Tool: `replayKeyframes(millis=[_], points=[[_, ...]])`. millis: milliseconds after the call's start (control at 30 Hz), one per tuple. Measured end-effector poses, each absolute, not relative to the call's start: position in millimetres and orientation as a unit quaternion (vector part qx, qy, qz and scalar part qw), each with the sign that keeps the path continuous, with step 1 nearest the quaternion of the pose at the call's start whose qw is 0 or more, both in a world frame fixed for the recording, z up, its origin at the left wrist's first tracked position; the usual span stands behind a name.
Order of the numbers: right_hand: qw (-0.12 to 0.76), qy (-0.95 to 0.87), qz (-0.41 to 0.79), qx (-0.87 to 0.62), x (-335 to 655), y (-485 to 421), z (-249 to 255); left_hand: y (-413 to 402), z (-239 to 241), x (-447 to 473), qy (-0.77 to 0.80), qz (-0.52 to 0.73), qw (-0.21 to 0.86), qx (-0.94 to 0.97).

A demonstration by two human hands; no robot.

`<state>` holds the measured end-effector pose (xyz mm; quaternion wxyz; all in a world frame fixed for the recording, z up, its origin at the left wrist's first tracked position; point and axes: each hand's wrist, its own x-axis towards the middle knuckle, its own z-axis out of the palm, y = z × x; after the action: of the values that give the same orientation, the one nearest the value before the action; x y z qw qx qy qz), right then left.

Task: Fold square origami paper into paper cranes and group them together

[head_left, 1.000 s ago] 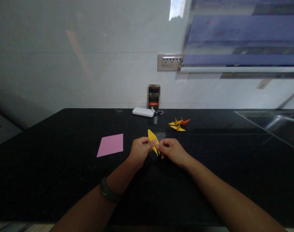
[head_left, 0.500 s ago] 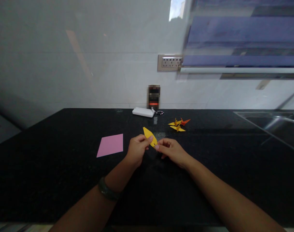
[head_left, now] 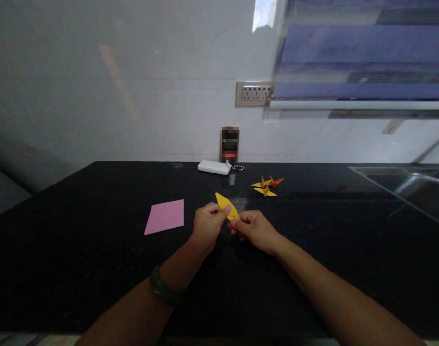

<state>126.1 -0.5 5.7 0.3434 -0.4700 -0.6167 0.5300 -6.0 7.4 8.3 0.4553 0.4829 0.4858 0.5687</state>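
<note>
A folded piece of yellow origami paper [head_left: 224, 202], long and pointed at its far end, is held above the counter. My left hand [head_left: 207, 222] pinches its middle, with the thumb lying on top. At the near right end, my right hand [head_left: 256, 229] has its thumb and fingers closed on the paper's edge. The fingertips cover part of the lower end. To the left of my hands, a square pink sheet of paper [head_left: 165, 216] lies flat. Several finished paper cranes, yellow ones [head_left: 265, 191] and an orange one [head_left: 276, 182], stand beyond my right hand.
On the black counter [head_left: 78, 250], a white power bank [head_left: 214, 167] with a beaded strap [head_left: 238, 168] lies by the wall. A blurred-out upright object [head_left: 230, 144] leans behind it. A sink [head_left: 421, 187] is set in at the right. A socket panel [head_left: 253, 93] is on the wall.
Both hands and the yellow paper have shifted slightly toward me, the left hand also a little to the right. My right fingers have moved farther under the paper's lower end.
</note>
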Motion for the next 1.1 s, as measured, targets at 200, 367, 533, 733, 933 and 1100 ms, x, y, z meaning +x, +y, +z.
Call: replayKeyframes(millis=[200, 367, 533, 733, 933, 1100], points=[[0.319, -0.641, 0.506, -0.482, 130.3, 3.2, -0.1, 20.1, 7.1, -19.5, 0.498, 0.599, 0.435, 0.453], [0.419, -0.559, 0.526, -0.486, 132.7, 7.9, 5.0, 15.6, 4.9, -14.9, 0.484, 0.517, 0.531, 0.464], [0.451, -0.561, 0.549, -0.424, 132.3, 7.3, 6.7, 8.0, 3.0, -8.1, 0.459, 0.434, 0.543, 0.554], [0.509, -0.571, 0.479, -0.43, 132.1, 5.3, 9.2, 5.4, 2.7, -7.8, 0.452, 0.373, 0.56, 0.585], [0.469, -0.572, 0.528, -0.417, 130.2, 2.4, 10.4, 5.1, 0.7, -8.8, 0.446, 0.395, 0.54, 0.595], [0.527, -0.555, 0.484, -0.424, 133.4, 4.8, 9.8, 3.4, 3.2, -7.8, 0.456, 0.366, 0.553, 0.594]])
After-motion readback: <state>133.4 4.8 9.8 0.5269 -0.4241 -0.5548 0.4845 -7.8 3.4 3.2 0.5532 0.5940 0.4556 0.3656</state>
